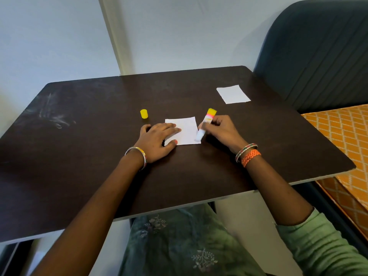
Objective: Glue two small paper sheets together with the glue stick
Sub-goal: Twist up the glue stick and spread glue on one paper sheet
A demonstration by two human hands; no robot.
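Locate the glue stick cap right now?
Head view: the yellow cap stands on the dark table, left of centre, just beyond the left hand and up-left of the near paper sheet.

Left hand [157, 141]: bare forearm, one thin silver bangle [137, 156] at the wrist with small coloured marks on its rim; nail of the thumb painted orange-pink. Right hand [223, 130]: beaded multicoloured bangle [246, 151] beside an orange braided band [251, 157] at the wrist. Pale green sleeve [322, 246] covers the right upper arm. Dark green garment [179, 242] with embroidered sprigs over the lap.
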